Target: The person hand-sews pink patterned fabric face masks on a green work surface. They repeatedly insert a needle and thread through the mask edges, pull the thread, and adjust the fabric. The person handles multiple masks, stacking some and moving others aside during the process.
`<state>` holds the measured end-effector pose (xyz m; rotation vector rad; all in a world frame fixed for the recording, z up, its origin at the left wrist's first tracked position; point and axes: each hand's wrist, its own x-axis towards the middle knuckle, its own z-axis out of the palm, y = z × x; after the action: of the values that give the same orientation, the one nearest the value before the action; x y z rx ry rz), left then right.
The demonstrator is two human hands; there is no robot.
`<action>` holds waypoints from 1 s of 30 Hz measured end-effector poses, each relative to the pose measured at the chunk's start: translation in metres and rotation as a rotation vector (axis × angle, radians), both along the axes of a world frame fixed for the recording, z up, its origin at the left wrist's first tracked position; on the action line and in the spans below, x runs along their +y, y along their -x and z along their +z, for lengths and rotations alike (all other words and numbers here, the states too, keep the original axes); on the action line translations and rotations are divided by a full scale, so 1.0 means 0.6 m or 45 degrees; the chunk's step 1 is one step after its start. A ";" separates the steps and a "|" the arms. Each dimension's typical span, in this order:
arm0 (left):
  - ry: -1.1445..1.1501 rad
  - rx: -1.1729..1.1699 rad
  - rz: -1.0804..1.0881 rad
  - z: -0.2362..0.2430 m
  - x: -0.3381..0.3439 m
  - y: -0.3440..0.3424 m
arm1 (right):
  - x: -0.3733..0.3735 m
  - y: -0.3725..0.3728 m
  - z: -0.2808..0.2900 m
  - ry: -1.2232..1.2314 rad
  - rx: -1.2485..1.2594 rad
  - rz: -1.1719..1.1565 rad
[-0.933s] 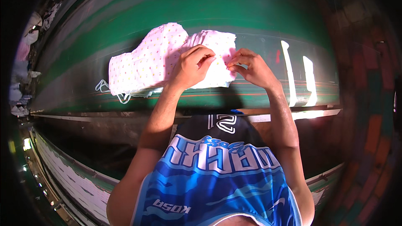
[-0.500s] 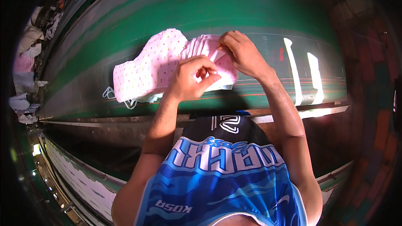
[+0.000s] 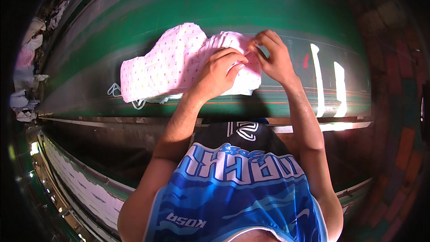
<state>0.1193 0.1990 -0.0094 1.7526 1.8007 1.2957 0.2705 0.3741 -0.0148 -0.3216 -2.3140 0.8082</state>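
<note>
A stack of pink dotted fabric pieces (image 3: 156, 71) lies on the green table, wide and flat at the left. At its right the layers (image 3: 221, 40) are fanned, their pale edges showing side by side. My left hand (image 3: 221, 71) rests over this right part, thumb and forefinger closed together on a fold of the fabric. My right hand (image 3: 274, 57) is at the far right corner of the stack, its fingers bent and closed at the fabric's edge; its fingertips are slightly blurred. White cord loops (image 3: 114, 90) stick out from under the stack's left end.
The long green table (image 3: 251, 9) carries thin lines along its near side. Two bright sunlit strips (image 3: 317, 80) fall on it at the right. Crumpled cloth scraps (image 3: 24, 80) are piled beyond its left end. A pale ledge (image 3: 331, 127) runs along the near edge.
Both hands have moved to the right, the left one also slightly farther away. The fabric's right part has shifted a little rightward, and the right hand's fingers have drawn back toward the corner.
</note>
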 end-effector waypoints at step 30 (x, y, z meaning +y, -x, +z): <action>0.048 0.378 -0.099 -0.016 -0.007 -0.012 | -0.024 -0.062 0.013 0.135 -0.540 0.299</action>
<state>0.1264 0.1946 -0.0188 2.0601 1.8712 1.0070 0.3076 0.3596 -0.0067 -0.2930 -2.7469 1.0641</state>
